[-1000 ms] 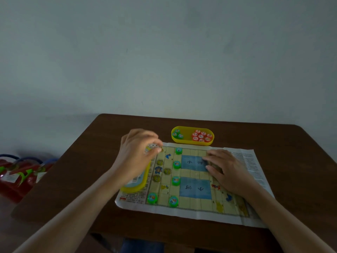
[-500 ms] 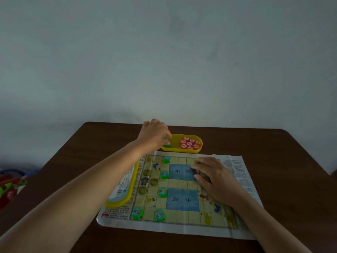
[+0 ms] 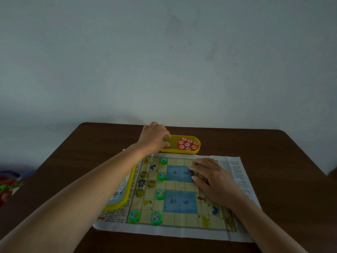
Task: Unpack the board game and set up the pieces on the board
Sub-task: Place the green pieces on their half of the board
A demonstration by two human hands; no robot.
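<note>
The dark brown table (image 3: 273, 157) carries a paper game board (image 3: 182, 187), a yellow tray (image 3: 184, 152) beyond it, and a yellow lid (image 3: 120, 201) at its left edge.

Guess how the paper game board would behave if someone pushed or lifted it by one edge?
The paper board is probably floppy: it looks like a thin printed sheet with fold creases, so lifting one edge would likely bend it and tip the green pieces. It may slide on the smooth table, which could be why the right hand lies flat on it.
</note>
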